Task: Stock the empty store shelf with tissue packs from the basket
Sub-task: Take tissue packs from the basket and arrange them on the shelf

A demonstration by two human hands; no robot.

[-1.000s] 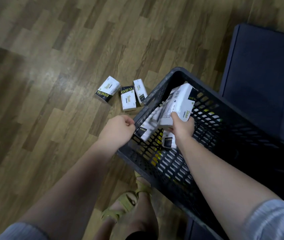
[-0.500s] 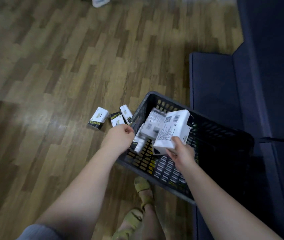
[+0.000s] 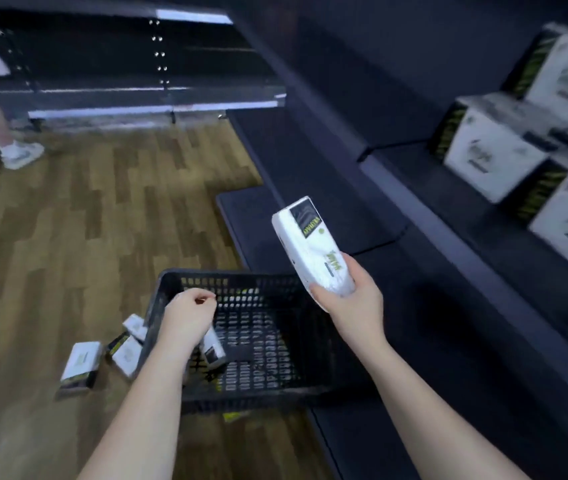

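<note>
My right hand (image 3: 351,306) grips the lower end of a white tissue pack (image 3: 313,244) with a black label, raised above the black plastic basket (image 3: 275,386) and tilted toward the dark shelf (image 3: 310,161). My left hand (image 3: 189,313) is curled at the basket's left rim and seems to hold it. One tissue pack (image 3: 214,351) lies inside the basket under my left wrist. Large white tissue packs (image 3: 483,154) stand on the upper shelf level at the right.
Three small tissue packs (image 3: 79,365) lie on the wood floor left of the basket. Another person's leg and white shoe (image 3: 20,154) are at the far left, beside a dark metal rack (image 3: 157,98). The view is motion-blurred.
My head has turned up from the floor toward the shelf. My right hand has lifted the tissue pack out of the basket and up to the right. The left hand stays at the rim.
</note>
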